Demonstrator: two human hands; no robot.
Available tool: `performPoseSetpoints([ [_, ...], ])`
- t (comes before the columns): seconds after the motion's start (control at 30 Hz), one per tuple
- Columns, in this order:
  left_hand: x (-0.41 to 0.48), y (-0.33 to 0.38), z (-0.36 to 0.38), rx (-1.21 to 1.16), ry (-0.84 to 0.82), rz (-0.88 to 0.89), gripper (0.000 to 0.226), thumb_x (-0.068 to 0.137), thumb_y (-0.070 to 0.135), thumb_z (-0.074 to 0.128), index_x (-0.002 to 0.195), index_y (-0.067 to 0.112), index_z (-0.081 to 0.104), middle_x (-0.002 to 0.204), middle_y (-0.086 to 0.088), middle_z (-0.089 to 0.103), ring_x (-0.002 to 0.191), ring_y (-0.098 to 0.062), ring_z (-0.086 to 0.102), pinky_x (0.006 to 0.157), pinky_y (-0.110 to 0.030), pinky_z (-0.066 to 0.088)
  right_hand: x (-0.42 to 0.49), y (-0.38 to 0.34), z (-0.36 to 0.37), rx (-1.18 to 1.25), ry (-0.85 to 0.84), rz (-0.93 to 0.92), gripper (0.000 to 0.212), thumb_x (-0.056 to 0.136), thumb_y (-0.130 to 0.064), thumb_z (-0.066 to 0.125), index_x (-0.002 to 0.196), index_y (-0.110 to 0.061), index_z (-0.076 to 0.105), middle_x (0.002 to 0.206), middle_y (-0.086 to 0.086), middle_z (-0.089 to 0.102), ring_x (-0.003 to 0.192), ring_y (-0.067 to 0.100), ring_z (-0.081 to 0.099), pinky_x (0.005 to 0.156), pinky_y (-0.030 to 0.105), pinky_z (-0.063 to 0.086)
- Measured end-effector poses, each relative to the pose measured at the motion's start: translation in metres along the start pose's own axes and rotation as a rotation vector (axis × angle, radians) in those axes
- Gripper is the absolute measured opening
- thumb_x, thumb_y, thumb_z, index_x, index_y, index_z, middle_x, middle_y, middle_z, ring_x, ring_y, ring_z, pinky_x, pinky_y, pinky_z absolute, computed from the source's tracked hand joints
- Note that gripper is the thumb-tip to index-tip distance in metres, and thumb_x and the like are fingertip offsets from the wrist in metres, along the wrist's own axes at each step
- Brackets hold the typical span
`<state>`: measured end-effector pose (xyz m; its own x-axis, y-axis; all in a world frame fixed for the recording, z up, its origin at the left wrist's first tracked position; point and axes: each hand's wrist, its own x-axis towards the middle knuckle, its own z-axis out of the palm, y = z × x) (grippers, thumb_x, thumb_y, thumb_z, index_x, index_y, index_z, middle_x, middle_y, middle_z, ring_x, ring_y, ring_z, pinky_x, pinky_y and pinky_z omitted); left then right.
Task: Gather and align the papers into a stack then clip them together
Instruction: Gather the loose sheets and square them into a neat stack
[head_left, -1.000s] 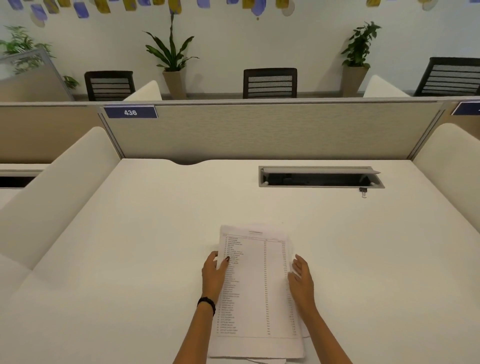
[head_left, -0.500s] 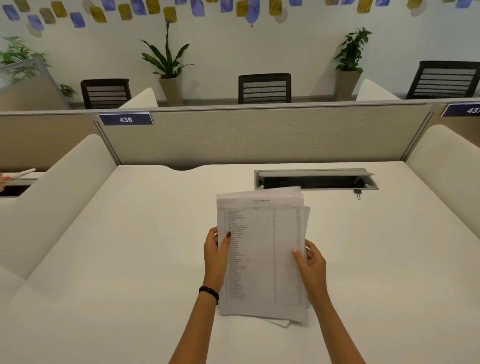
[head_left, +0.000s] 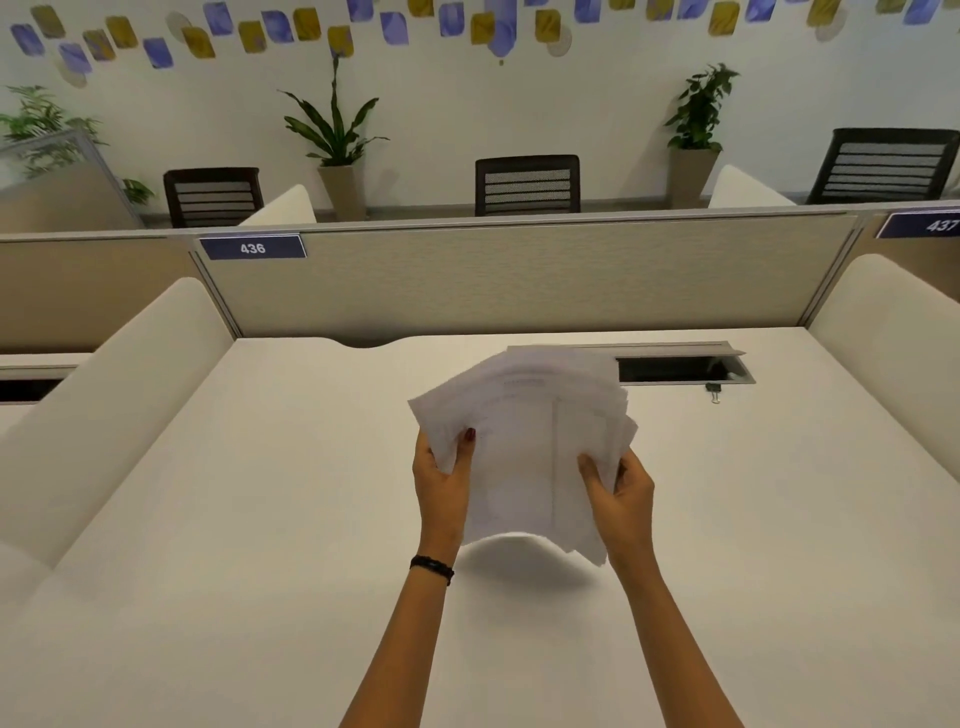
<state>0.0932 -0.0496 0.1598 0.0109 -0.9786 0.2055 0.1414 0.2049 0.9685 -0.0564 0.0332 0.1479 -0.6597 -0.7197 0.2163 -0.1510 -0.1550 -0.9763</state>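
A white desk (head_left: 260, 519) carries a small binder clip (head_left: 714, 391) just beside its recessed cable tray (head_left: 675, 369) at the back.

Loose sheaf of white printed paper sheets (head_left: 524, 457), blurred, fanned and uneven at the top edges, lifted clear of the surface, pinched on both side edges between thumbs in front and fingers behind. Small black metal binder clip (head_left: 714, 391) lying well beyond the right fingers.

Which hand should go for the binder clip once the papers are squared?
Right. The binder clip lies on the desk to the right of the papers, on the right hand's side; the left hand would have to cross over.
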Motion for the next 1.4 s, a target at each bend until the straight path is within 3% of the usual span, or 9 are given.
performPoseSetpoints([
  [0.1, -0.005, -0.007, -0.002, 0.03, -0.042, -0.005, 0.023, 0.088, 0.017, 0.057, 0.109, 0.024, 0.051, 0.101, 0.007, 0.06, 0.094, -0.011, 0.06, 0.07, -0.013, 0.055, 0.001, 0.004, -0.006, 0.031, -0.014, 0.077, 0.015, 0.081, -0.015, 0.066, 0.095, -0.017, 0.061, 0.086, -0.004, 0.065, 0.081, 0.014, 0.061, 0.06, 0.017, 0.053],
  [0.23, -0.007, -0.019, -0.005, 0.063, -0.075, -0.057, 0.035, 0.087, 0.019, 0.059, 0.12, 0.021, 0.049, 0.106, 0.011, 0.06, 0.097, -0.008, 0.06, 0.069, -0.014, 0.055, 0.002, 0.012, -0.013, -0.011, -0.071, 0.156, 0.013, 0.079, -0.016, 0.068, 0.08, -0.025, 0.061, 0.082, -0.002, 0.065, 0.077, 0.018, 0.061, 0.062, 0.024, 0.05],
  [0.43, -0.012, -0.04, -0.004, 0.113, -0.113, -0.142, 0.039, 0.087, 0.025, 0.058, 0.124, 0.017, 0.049, 0.116, -0.004, 0.061, 0.104, -0.02, 0.06, 0.076, -0.023, 0.058, -0.004, 0.027, -0.011, -0.041, -0.063, 0.259, 0.013, 0.078, -0.019, 0.07, 0.069, -0.014, 0.063, 0.072, 0.011, 0.063, 0.07, 0.027, 0.057, 0.062, 0.034, 0.05],
  [0.53, -0.015, -0.04, -0.001, 0.099, -0.093, -0.173, 0.037, 0.088, 0.026, 0.057, 0.123, 0.017, 0.05, 0.116, -0.005, 0.061, 0.103, -0.021, 0.06, 0.076, -0.026, 0.057, -0.008, 0.029, -0.006, -0.029, -0.02, 0.253, 0.036, 0.076, -0.027, 0.071, 0.071, 0.006, 0.059, 0.067, 0.025, 0.057, 0.065, 0.027, 0.051, 0.056, 0.031, 0.044],
  [0.63, -0.015, -0.033, 0.003, 0.069, -0.069, -0.166, 0.03, 0.089, 0.024, 0.054, 0.119, 0.018, 0.053, 0.11, -0.001, 0.062, 0.098, -0.017, 0.061, 0.068, -0.018, 0.057, -0.008, 0.025, -0.003, -0.004, 0.009, 0.243, 0.036, 0.079, -0.022, 0.07, 0.072, 0.011, 0.058, 0.065, 0.013, 0.055, 0.063, 0.026, 0.05, 0.054, 0.028, 0.042],
  [0.83, -0.013, -0.017, 0.008, 0.013, -0.042, -0.107, 0.028, 0.09, 0.02, 0.051, 0.119, 0.017, 0.051, 0.103, 0.006, 0.06, 0.094, -0.011, 0.059, 0.065, -0.012, 0.054, -0.003, 0.011, 0.0, 0.01, 0.02, 0.198, 0.023, 0.074, -0.028, 0.069, 0.067, -0.008, 0.06, 0.067, 0.01, 0.06, 0.061, 0.026, 0.054, 0.054, 0.029, 0.048],
  [0.97, -0.009, -0.012, 0.01, 0.018, 0.019, -0.077, 0.017, 0.087, 0.042, 0.052, 0.1, 0.032, 0.053, 0.096, 0.005, 0.061, 0.088, -0.017, 0.06, 0.064, -0.017, 0.054, -0.001, 0.015, -0.007, -0.039, -0.018, 0.236, 0.017, 0.076, -0.018, 0.072, 0.067, -0.009, 0.061, 0.067, 0.008, 0.061, 0.065, 0.024, 0.056, 0.058, 0.032, 0.048],
  [1.17, 0.016, 0.023, 0.021, 0.031, 0.101, 0.002, 0.039, 0.091, 0.048, 0.038, 0.096, 0.012, 0.052, 0.081, 0.001, 0.059, 0.071, -0.012, 0.057, 0.05, -0.008, 0.045, -0.006, 0.015, -0.009, -0.025, -0.081, 0.248, 0.013, 0.076, -0.014, 0.072, 0.076, -0.023, 0.064, 0.079, 0.002, 0.066, 0.075, 0.022, 0.062, 0.063, 0.031, 0.052],
  [1.4, 0.037, 0.04, 0.027, 0.097, 0.1, -0.111, 0.024, 0.09, 0.042, 0.05, 0.09, 0.019, 0.047, 0.076, 0.0, 0.058, 0.07, -0.015, 0.058, 0.057, -0.024, 0.044, -0.007, 0.012, -0.009, -0.016, -0.102, 0.243, 0.017, 0.075, -0.013, 0.072, 0.079, -0.027, 0.062, 0.083, -0.004, 0.066, 0.078, 0.015, 0.062, 0.06, 0.022, 0.051],
])
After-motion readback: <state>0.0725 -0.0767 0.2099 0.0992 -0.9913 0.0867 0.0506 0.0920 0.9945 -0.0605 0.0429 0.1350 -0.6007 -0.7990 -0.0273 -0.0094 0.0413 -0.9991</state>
